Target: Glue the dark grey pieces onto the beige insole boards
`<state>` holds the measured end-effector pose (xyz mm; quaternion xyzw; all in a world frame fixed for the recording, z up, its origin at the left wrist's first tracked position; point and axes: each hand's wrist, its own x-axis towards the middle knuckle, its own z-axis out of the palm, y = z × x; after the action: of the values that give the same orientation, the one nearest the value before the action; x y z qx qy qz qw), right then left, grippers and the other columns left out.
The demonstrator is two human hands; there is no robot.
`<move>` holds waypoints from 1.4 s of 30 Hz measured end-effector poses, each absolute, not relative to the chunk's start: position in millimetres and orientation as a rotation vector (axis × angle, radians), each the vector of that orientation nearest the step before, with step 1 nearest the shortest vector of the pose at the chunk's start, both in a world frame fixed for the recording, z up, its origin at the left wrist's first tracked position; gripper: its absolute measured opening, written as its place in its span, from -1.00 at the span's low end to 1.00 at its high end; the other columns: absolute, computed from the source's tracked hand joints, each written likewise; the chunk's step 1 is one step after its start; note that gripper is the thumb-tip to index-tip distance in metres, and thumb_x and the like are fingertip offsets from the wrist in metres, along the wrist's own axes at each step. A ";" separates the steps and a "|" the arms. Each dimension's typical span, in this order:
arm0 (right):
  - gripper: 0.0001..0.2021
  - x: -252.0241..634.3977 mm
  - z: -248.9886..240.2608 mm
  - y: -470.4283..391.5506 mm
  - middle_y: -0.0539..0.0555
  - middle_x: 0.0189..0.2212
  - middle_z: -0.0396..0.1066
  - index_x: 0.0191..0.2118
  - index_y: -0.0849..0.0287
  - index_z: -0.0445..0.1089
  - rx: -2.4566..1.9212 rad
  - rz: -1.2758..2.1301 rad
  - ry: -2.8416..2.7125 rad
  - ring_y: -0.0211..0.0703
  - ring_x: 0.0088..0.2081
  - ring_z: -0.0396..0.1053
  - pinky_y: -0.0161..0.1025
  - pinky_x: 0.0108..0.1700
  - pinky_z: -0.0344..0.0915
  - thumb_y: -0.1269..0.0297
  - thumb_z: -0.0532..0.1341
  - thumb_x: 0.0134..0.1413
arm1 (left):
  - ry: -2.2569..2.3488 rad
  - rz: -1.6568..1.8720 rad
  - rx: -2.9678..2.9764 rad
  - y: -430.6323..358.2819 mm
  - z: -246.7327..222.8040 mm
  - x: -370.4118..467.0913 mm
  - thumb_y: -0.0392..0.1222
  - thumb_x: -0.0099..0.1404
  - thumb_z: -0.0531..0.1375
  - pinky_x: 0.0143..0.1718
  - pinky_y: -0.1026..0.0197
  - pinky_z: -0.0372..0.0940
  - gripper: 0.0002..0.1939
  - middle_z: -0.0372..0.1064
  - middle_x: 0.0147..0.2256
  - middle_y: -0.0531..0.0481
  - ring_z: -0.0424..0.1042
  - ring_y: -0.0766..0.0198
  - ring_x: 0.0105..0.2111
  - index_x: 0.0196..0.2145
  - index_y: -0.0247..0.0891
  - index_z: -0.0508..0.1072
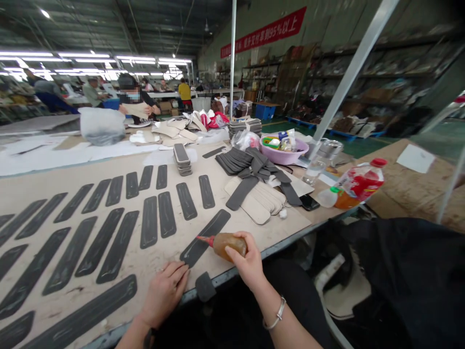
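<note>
Grasping the amber squeeze bottle (229, 247) in my right hand (250, 264), I hold its red nozzle (206, 240) over a dark strip (215, 224) at the table's near edge; tip contact cannot be determined. My left hand (166, 292) rests at the strip's near end; whether it pinches the strip, I cannot tell. Dark strips with glossy streaks (148, 223) lie in rows to the left. Far right: a dark strip pile (232, 162) and a lilac basin (282, 156).
</note>
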<state>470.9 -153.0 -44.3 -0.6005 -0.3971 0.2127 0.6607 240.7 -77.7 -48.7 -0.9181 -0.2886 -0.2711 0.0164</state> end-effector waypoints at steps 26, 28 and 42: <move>-0.78 499.6 -46.3 -143.5 0.08 -0.28 0.25 -0.22 0.12 0.27 -1.614 0.007 -0.973 -0.06 -0.20 0.25 -0.07 -0.12 0.25 0.38 0.20 -0.08 | -0.866 -0.939 -2.810 -68.5 -55.5 241.4 -0.10 0.27 0.09 -0.26 0.20 0.36 -0.78 0.48 -0.38 -0.02 0.46 0.25 -0.37 -0.40 -0.19 0.49; -0.78 499.5 -46.9 -138.7 0.10 -0.26 0.23 -0.20 0.12 0.26 -1.615 -0.035 -0.962 -0.05 -0.19 0.25 -0.07 -0.11 0.25 0.38 0.18 -0.04 | -0.864 -0.949 -2.802 -67.3 -56.2 241.1 -0.08 0.26 0.09 -0.27 0.20 0.36 -0.78 0.48 -0.38 -0.01 0.46 0.24 -0.36 -0.39 -0.19 0.49; -0.76 482.7 -34.6 -150.9 0.05 -0.31 0.25 -0.24 0.11 0.27 -1.490 0.201 -1.161 -0.11 -0.24 0.27 -0.15 -0.18 0.29 0.45 0.19 -0.12 | -0.794 -0.971 -2.759 -64.3 -52.5 245.5 -0.12 0.28 0.06 -0.27 0.27 0.36 -0.73 0.49 -0.40 -0.01 0.46 0.29 -0.39 -0.40 -0.20 0.53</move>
<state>482.7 -150.9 -34.6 -0.6381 -0.4971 0.0861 0.5816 245.5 -64.3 -52.5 -0.9089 -0.2615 -0.3199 0.0554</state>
